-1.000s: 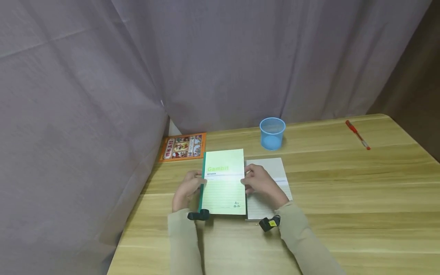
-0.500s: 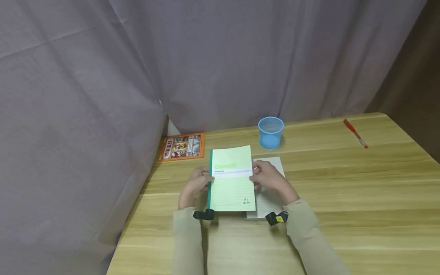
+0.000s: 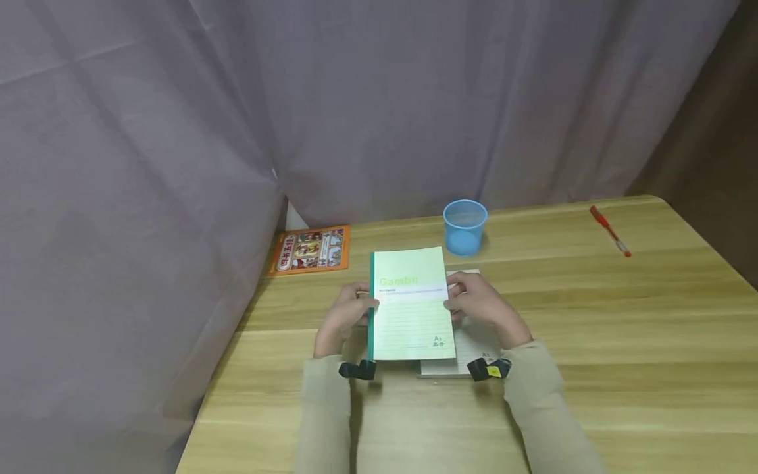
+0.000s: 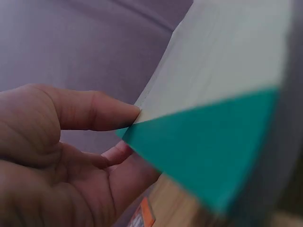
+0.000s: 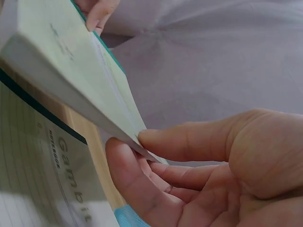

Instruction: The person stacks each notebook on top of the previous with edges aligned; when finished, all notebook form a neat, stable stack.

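A pale green notebook [image 3: 411, 322] with a green spine and "Gambit" on its cover is held up between both hands. My left hand [image 3: 345, 313] pinches its spine edge, thumb on the cover and fingers behind, as the left wrist view shows close up at the green spine [image 4: 199, 146]. At the opposite edge my right hand [image 3: 482, 304] pinches the pages and cover between thumb and fingers. Below lies a second Gambit notebook [image 3: 474, 349] flat on the table, partly covered by the held one in the head view. The right wrist view shows a gap between the two.
Behind the notebooks stands a blue mesh cup [image 3: 464, 230]. An orange picture book [image 3: 310, 250] lies at the table's back left corner, beside the grey curtain [image 3: 367, 118]. Toward the back right is a red pen [image 3: 610, 230] on the wooden table [image 3: 622, 349].
Both hands have carried the held notebook to the right and slightly away, so it now overlaps more of the lower notebook. The grips look the same.
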A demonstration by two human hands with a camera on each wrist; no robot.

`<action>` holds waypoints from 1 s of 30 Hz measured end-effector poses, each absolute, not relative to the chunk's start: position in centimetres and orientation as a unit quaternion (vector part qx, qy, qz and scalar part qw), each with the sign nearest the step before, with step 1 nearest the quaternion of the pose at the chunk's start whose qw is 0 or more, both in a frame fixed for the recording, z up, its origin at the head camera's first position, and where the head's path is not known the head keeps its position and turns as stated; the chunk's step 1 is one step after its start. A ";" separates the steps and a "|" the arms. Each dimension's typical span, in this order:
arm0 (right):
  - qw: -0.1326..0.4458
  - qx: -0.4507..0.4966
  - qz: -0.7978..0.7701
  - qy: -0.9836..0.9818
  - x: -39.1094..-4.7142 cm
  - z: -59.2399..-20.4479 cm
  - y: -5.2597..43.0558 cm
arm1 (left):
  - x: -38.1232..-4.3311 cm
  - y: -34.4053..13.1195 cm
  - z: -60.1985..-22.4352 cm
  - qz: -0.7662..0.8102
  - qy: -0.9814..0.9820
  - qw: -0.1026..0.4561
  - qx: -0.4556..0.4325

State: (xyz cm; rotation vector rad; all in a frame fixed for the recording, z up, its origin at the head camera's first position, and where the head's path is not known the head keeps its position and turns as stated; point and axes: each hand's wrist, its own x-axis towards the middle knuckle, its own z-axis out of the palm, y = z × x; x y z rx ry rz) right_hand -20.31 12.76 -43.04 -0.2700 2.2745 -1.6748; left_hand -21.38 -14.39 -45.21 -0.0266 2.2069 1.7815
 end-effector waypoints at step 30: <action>0.191 -0.055 -0.568 0.799 -20.1 -43.2 17.2 | -21.3 -9.4 -46.1 0.596 0.782 0.179 -0.031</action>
